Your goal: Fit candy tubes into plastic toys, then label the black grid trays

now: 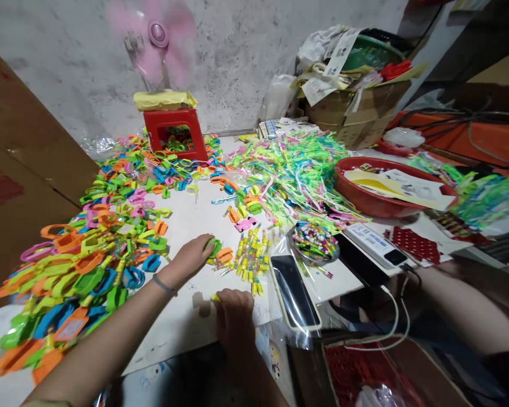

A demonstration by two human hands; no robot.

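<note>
My left hand [193,255] reaches forward over the white table and closes on a green plastic ring piece [214,246], next to an orange one [224,254]. My right hand [233,316] rests nearer me, fingers curled round a small yellow piece [215,297] whose tip shows at the knuckles. Just beyond both hands lies a loose heap of small yellow tubes [251,261]. A wide pile of bright plastic rings [89,265] spreads along the left.
A phone [294,292] lies right of my hands beside a small bowl of beads [314,242]. A red basin [385,192], green strips [297,169], a red stool [176,133], a spinning pink fan [158,34] and a cardboard box [356,113] stand behind. Another person's arm [470,311] lies at right.
</note>
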